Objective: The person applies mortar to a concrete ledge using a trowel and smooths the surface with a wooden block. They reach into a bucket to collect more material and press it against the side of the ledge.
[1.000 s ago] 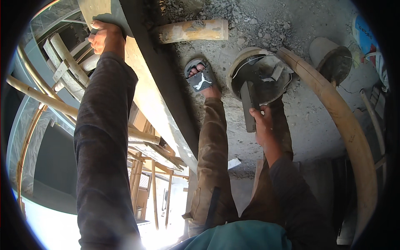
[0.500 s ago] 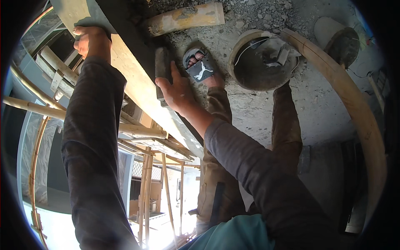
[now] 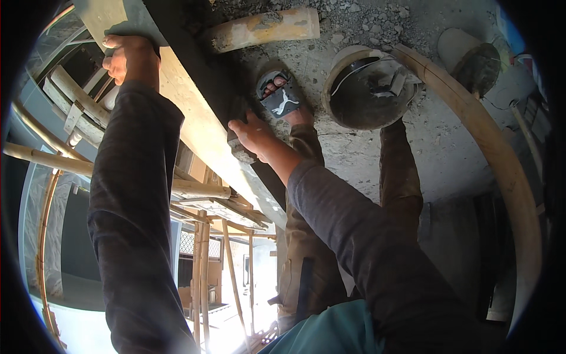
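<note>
A long board (image 3: 188,109) slants from the upper left toward the middle, its pale face lit and grey mortar on its upper end. Beside it runs a dark grey, wet-looking strip of mortar (image 3: 197,74). My left hand (image 3: 134,59) is closed over the board near its upper end, fingers curled round the outer edge. My right hand (image 3: 259,137) is closed on a grey, mortar-coated rectangular block (image 3: 240,152), lying against the dark strip. My hand hides most of the block, so its exact kind is unclear.
My sandalled foot (image 3: 280,97) stands right of the strip. A bucket (image 3: 368,112) holds grey mix and a tool. Further right are a curved pale pole (image 3: 471,109) and a second bucket (image 3: 460,50). A broken pipe piece (image 3: 265,29) and rubble lie ahead. Bamboo scaffolding (image 3: 200,277) stands below left.
My right hand has moved a little down and nearer to me along the strip, taking the grey block with it. My left hand keeps its hold on the board.
</note>
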Demonstrator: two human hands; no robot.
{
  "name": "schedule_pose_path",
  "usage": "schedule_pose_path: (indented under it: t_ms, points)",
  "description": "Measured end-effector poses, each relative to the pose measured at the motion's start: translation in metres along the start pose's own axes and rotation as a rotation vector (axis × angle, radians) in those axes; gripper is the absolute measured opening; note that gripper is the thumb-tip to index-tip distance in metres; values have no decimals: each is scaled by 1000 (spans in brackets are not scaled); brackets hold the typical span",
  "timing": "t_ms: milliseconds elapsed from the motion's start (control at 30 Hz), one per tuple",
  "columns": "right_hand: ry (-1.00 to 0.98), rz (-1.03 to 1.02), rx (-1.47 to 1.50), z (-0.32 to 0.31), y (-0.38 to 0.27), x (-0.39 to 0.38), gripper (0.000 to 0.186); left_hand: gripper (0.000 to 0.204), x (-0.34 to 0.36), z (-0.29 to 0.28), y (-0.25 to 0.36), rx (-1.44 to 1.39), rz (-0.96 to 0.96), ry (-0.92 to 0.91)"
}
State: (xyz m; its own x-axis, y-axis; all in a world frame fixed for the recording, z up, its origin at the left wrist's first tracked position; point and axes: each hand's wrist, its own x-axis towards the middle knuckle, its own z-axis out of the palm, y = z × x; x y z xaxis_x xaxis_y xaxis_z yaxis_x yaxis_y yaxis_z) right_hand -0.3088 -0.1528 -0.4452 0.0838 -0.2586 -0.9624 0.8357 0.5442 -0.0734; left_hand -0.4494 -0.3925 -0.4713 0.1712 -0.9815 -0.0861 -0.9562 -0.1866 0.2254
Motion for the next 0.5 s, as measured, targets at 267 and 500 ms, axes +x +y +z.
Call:
schedule_pose_path:
  t_ms: [267,500]
  points:
    - [64,-296,-193,-6,-48,-2,84,74,-7,-3,5,26,-19,67]
    - [61,-1,-102,-1,34,20,86,75,1,2,-2,6,-6,69]
